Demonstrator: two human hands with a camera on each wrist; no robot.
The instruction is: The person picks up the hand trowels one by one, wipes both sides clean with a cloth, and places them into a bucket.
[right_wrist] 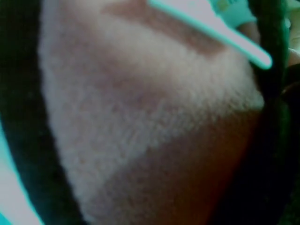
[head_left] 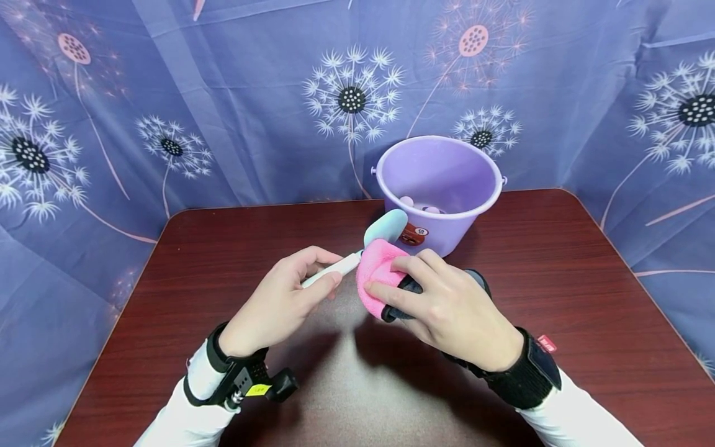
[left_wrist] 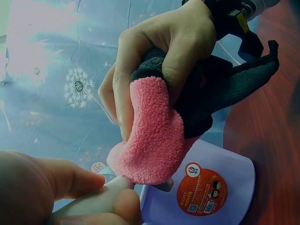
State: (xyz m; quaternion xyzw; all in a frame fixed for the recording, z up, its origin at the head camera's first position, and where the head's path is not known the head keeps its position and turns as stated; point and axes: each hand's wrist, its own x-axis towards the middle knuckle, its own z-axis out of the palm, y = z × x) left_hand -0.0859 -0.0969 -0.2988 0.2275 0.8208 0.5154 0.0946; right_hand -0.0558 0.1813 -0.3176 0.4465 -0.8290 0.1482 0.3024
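In the head view my left hand (head_left: 285, 295) pinches the white handle of a spatula (head_left: 385, 226) between thumb and fingers. Its pale turquoise blade points up and to the right. My right hand (head_left: 452, 310) grips a folded cloth (head_left: 373, 273), pink on one side and dark grey with black edging on the other. The cloth lies against the spatula where blade meets handle, covering that part. From the left wrist, the pink cloth (left_wrist: 154, 131) hides most of the blade beyond the handle (left_wrist: 101, 201). Close up in the right wrist view, cloth (right_wrist: 140, 117) fills most of the picture, with the turquoise blade edge (right_wrist: 215, 28) across its top.
A purple bucket (head_left: 441, 167) with a red label stands at the table's back, just behind the blade. Small pale purple things (head_left: 406, 201) lie inside it. Below is a dark red wooden table (head_left: 251, 233); a blue dandelion-print curtain (head_left: 251, 112) hangs around it.
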